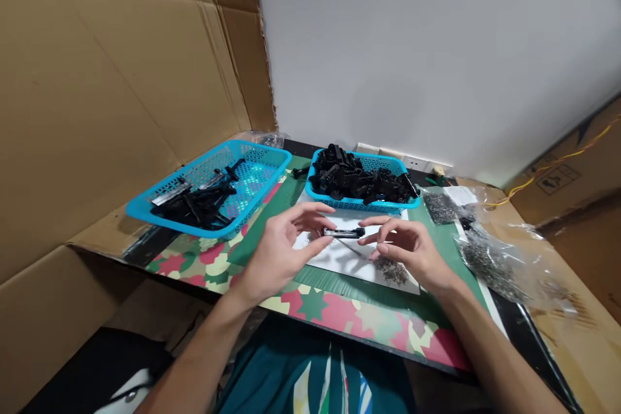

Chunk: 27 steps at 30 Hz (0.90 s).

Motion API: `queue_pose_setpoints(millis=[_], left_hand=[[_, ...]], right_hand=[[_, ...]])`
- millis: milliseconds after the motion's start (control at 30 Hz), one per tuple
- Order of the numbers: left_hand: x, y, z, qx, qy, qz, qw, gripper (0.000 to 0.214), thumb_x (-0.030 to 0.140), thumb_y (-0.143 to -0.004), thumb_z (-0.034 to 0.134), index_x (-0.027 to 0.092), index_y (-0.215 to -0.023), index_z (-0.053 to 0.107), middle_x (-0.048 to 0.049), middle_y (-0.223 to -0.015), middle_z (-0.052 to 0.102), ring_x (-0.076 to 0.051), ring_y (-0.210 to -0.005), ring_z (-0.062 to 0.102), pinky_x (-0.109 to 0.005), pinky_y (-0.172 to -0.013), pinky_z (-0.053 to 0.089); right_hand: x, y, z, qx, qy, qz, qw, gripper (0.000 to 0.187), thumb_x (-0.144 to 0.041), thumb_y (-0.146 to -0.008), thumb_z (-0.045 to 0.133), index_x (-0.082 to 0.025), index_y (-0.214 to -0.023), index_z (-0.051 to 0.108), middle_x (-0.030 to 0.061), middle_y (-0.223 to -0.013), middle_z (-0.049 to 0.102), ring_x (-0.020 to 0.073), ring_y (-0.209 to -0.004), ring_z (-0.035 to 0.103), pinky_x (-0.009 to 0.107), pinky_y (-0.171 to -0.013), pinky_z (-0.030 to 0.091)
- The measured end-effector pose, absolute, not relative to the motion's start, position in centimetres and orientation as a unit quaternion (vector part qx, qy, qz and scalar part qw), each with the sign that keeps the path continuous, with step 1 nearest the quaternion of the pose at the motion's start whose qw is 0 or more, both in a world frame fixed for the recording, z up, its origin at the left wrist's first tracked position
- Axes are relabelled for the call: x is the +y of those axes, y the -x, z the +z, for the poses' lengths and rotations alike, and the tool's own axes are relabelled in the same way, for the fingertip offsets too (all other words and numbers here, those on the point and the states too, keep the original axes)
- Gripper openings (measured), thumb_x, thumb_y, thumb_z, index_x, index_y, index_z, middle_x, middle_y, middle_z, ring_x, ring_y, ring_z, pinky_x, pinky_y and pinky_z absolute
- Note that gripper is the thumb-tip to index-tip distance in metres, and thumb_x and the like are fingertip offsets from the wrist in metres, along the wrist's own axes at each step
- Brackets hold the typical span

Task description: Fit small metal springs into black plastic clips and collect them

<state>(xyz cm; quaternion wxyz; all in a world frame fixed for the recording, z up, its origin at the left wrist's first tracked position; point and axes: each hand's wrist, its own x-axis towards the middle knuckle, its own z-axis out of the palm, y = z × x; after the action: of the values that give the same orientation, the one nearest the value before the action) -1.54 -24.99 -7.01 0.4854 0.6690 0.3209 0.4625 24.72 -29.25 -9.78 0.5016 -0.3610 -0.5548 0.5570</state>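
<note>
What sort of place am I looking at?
Probably a small workshop bench: a blue basket heaped with black parts, bagged small metal pieces, and cardboard walling the left side.

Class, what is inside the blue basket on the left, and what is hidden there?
The left basket holds a heap of black parts with silvery pieces among them. Whatever lies at the bottom of the heap is covered and cannot be seen.

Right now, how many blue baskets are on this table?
2. One blue basket sits at the left with black parts inside; the second blue basket stands to its right, heaped with black parts. No others show.
</note>
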Motion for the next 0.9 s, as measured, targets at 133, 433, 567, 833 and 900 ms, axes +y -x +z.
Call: queue_pose_setpoints(millis=[133,433,567,833,900], left_hand=[[-25.6,-0.7,-7.4,0.302,-0.704,0.432,0.477,0.031,0.016,-0.089,0.078,0.025,-0.118,0.075,-0.0041,-0.098,0.079,-0.022,-0.098,0.076,-0.035,-0.093,0.059],[-26.1,-3.6,-8.9,0.278,-0.617,0.452,0.581,0.038,0.029,-0.085,0.086,0.026,-0.121,0.076,-0.0086,-0.124,0.077,-0.026,-0.112,0.074,-0.035,-0.094,0.061],[-26.5,-4.2,-9.3,0.303,-0.571,0.474,0.598,0.023,0.037,-0.088,0.084,0.022,-0.105,0.082,-0.0078,-0.107,0.081,-0.024,-0.098,0.076,-0.032,-0.086,0.061],[-26.4,-3.8,-9.0,0.292,-0.493,0.465,0.675,0.03,0.047,-0.098,0.07,0.021,-0.113,0.074,-0.01,-0.107,0.079,-0.021,-0.084,0.074,-0.032,-0.078,0.057],[-26.5,-3.6,-9.2,0.303,-0.51,0.433,0.679,0.036,0.049,-0.099,0.068,0.02,-0.12,0.072,-0.0086,-0.095,0.077,-0.016,-0.069,0.067,-0.028,-0.065,0.052]], right_hand=[[-29.4,-24.6,-9.7,-0.517,0.364,0.581,0.513,0.021,-0.036,-0.086,0.086,-0.021,-0.085,0.071,0.0106,-0.136,0.071,0.0248,-0.094,0.077,0.041,-0.079,0.066],[-29.7,-23.9,-9.7,-0.525,0.374,0.501,0.577,0.021,-0.039,-0.087,0.084,-0.025,-0.085,0.07,0.0083,-0.121,0.078,0.0293,-0.116,0.071,0.047,-0.101,0.058],[-30.0,-23.6,-9.7,-0.531,0.368,0.502,0.575,0.019,-0.037,-0.088,0.084,-0.024,-0.087,0.07,0.0087,-0.114,0.08,0.0274,-0.106,0.074,0.044,-0.095,0.06],[-30.0,-24.3,-9.4,-0.525,0.394,0.461,0.597,0.02,-0.039,-0.089,0.083,-0.023,-0.088,0.07,0.0069,-0.101,0.075,0.0218,-0.084,0.073,0.035,-0.068,0.064],[-30.0,-24.4,-9.3,-0.543,0.427,0.406,0.599,0.019,-0.038,-0.089,0.083,-0.022,-0.086,0.072,0.0048,-0.089,0.071,0.0178,-0.073,0.068,0.03,-0.059,0.059]])
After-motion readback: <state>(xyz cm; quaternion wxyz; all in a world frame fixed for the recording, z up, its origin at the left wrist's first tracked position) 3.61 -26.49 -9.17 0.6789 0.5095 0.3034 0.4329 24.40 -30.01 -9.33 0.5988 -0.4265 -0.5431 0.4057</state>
